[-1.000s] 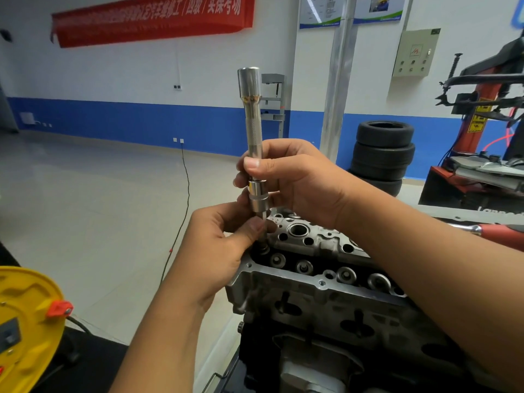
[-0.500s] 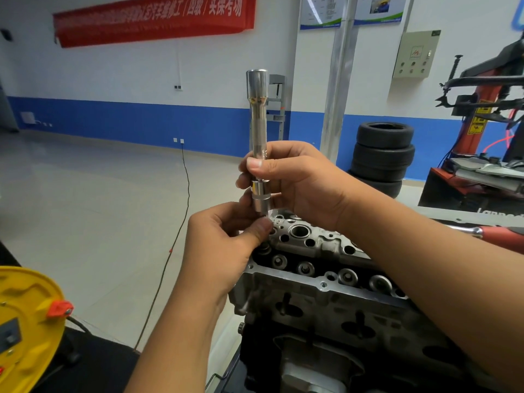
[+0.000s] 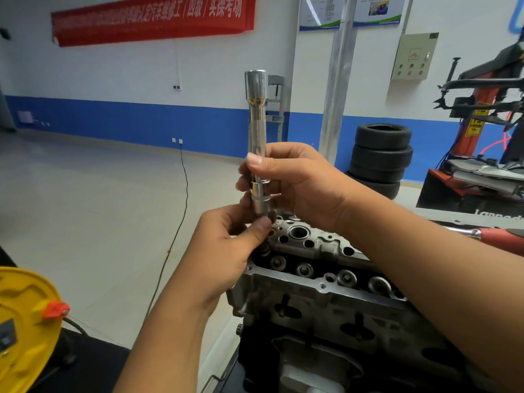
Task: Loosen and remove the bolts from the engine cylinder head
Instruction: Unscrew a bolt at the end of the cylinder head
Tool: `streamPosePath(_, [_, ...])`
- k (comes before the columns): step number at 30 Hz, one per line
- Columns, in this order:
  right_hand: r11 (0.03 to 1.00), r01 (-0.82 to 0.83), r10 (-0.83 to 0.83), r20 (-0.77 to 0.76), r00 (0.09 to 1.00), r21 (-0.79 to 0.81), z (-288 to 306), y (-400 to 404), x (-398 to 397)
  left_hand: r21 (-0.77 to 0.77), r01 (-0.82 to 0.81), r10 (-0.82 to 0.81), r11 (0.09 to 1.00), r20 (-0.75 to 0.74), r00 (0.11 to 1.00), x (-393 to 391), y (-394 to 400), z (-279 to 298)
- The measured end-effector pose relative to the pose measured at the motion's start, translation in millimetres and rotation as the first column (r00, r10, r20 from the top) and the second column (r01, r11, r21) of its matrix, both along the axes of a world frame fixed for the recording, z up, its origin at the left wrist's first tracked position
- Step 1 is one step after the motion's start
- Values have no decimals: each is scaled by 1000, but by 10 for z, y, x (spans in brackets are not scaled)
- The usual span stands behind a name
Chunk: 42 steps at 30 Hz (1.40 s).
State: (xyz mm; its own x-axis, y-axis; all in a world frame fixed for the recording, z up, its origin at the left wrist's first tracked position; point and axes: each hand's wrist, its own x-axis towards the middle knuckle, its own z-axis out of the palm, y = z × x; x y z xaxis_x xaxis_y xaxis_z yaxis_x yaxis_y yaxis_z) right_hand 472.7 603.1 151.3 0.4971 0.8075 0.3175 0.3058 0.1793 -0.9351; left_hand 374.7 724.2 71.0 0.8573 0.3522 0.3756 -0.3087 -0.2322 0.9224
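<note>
Now right hand (image 3: 295,182) gripping upright socket extension (image 3: 257,143), left hand (image 3: 226,251) pinching its socket (image 3: 261,202)

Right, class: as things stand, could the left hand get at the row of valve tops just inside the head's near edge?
Probably yes: the valve tops lie uncovered beside the left hand, though it is pinching at the socket.

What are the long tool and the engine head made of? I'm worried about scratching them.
The socket extension in the right hand looks like chrome-plated steel: mirror shine, a knurled band. The cylinder head looks like cast aluminium: dull grey, grainy, with brighter machined edges. Neither is certain from looks alone.
</note>
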Motion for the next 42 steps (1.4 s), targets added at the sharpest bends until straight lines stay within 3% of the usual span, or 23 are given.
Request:
streamPosePath(2, [1000, -5, 5, -11, 1000, -1, 0, 4, 1, 20, 9, -9, 1000, -13, 1000, 6, 9, -18])
streamPosePath(7, [1000, -10, 10, -20, 1000, -2, -10, 15, 9, -25, -154, 155, 988, 87, 984, 31, -39, -14])
streamPosePath(10, [1000, -9, 9, -21, 1000, -4, -11, 7, 18, 108, -37, 38, 994, -13, 999, 6, 14, -2])
streamPosePath(12, [1000, -13, 13, -24, 1000, -3, -13, 8, 18, 114, 5, 1, 993, -54, 999, 15, 59, -30])
streamPosePath(17, [1000, -8, 8, -26, 1000, -4, -15, 19, 7, 9, -138, 137, 990, 39, 990, 56, -2, -71])
streamPosePath(27, [1000, -6, 6, -5, 1000, 7, -3, 10, -28, 41, -222, 218, 974, 97, 971, 24, -15, -87])
streamPosePath(32, [999, -10, 10, 6, 1000, 43, -15, 6, -6, 98, -76, 72, 992, 44, 996, -22, 3, -76])
streamPosePath(38, [997, -67, 67, -4, 998, -23, -6, 12, -6, -25, -196, 197, 980, 107, 975, -1, -47, -62])
streamPosePath(42, [999, -40, 40, 22, 999, -21, -12, 23, -26, 4, -143, 142, 990, 92, 986, -25, -17, -43])
